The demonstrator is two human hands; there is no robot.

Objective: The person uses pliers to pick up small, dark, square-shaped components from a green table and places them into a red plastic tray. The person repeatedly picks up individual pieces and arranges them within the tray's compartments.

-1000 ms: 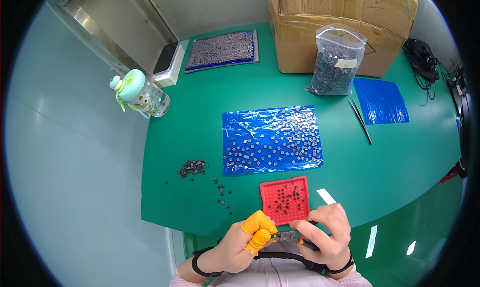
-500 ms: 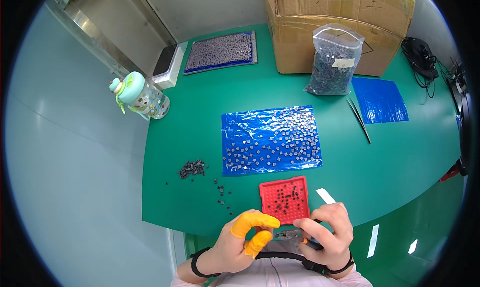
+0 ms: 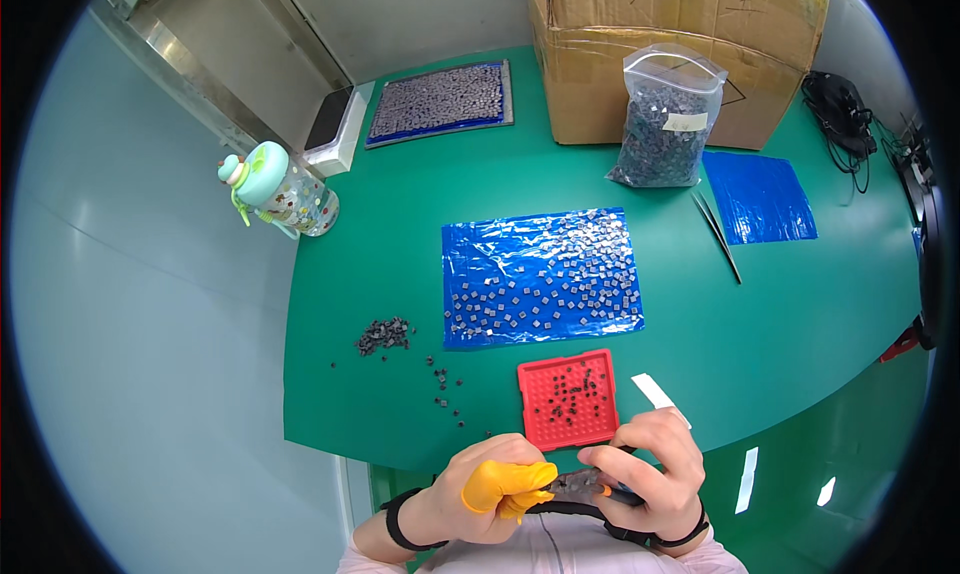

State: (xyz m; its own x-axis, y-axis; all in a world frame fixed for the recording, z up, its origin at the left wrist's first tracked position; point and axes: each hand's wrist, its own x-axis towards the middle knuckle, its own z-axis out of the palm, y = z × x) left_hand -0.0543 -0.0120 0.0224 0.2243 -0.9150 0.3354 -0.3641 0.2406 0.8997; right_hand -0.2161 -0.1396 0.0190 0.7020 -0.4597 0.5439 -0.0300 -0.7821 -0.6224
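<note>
Just in front of the table's near edge, my right hand (image 3: 655, 474) is wrapped round pliers (image 3: 574, 485) with metal jaws and black and orange handles. The jaws point left, toward my left hand (image 3: 495, 489). Yellow finger cots cover the thumb and index finger of that hand, pinched together at the tips of the jaws. Whatever lies between them is too small or hidden to name. Beyond both hands sits a red tray (image 3: 531, 422) with a dimpled floor, several tiny black pieces scattered in it.
A blue film sheet (image 3: 480, 249) carries many small grey squares. Left of the tray lies a heap of dark pieces (image 3: 383, 336). Tweezers (image 3: 717, 237), another blue sheet (image 3: 760, 199), a filled zip bag (image 3: 665, 134), a cardboard box (image 3: 590, 84) and a bottle (image 3: 290, 194) stand farther off.
My left thumb and index finger, apart before, have closed together at the pliers' jaws. The right hand keeps its hold on the pliers, nearly in place.
</note>
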